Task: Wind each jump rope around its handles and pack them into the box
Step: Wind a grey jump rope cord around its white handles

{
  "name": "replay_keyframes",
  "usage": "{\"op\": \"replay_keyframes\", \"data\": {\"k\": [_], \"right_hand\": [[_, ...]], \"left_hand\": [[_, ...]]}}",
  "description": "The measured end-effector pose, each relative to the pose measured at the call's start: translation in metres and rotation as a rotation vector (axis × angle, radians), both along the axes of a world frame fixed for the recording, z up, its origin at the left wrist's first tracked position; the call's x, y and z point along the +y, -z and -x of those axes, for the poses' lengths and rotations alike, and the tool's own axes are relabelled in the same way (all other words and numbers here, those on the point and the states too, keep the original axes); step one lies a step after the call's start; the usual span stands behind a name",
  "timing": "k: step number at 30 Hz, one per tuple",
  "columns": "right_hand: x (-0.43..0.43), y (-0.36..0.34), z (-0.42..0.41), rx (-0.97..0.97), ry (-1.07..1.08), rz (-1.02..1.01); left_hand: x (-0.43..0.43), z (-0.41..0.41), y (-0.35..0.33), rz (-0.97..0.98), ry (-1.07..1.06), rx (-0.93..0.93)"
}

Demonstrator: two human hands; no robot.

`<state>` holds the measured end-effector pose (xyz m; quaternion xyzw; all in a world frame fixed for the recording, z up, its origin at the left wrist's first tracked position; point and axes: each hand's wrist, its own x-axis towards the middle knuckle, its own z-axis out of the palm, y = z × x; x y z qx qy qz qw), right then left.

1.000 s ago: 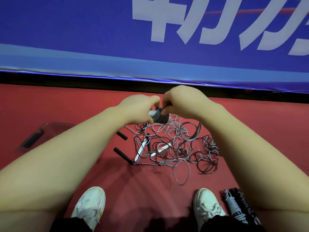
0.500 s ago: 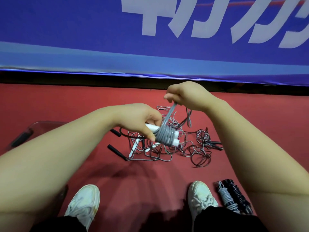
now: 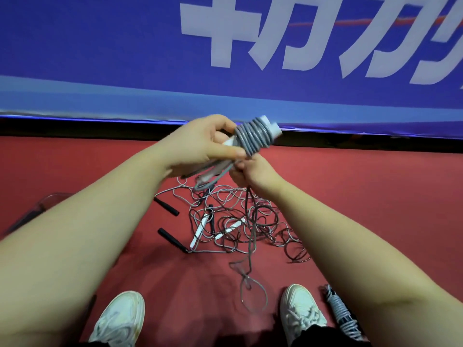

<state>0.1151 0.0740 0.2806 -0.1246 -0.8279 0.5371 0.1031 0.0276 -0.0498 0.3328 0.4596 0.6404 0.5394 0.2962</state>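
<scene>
Grey cord (image 3: 253, 140) is coiled round paired white handles (image 3: 273, 132), gripped by the left hand (image 3: 200, 144) above the red floor (image 3: 375, 196). The right hand (image 3: 253, 172) pinches the loose strand just below. Possibly the clear box (image 3: 47, 200) sits far left.

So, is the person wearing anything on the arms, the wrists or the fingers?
Nothing that shows. The left forearm and the right forearm are bare up to the picture's edge: no sleeves, gloves, watch or bracelet. There is no ring on the visible fingers.
</scene>
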Motion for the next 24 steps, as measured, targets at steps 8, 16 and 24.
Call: {"op": "replay_keyframes", "data": {"k": [8,16,24], "right_hand": [[0.007,0.003,0.008,0.083,0.015,-0.432],[0.005,-0.020,0.004,0.121,0.162,-0.315],[0.010,-0.022,0.001,0.131,0.274,-0.322]], "left_hand": [[-0.009,0.034,0.016,-0.023,-0.318,-0.281],[-0.008,0.024,0.019,0.060,-0.318,0.081],[-0.007,0.020,0.019,0.109,-0.131,0.031]]}}
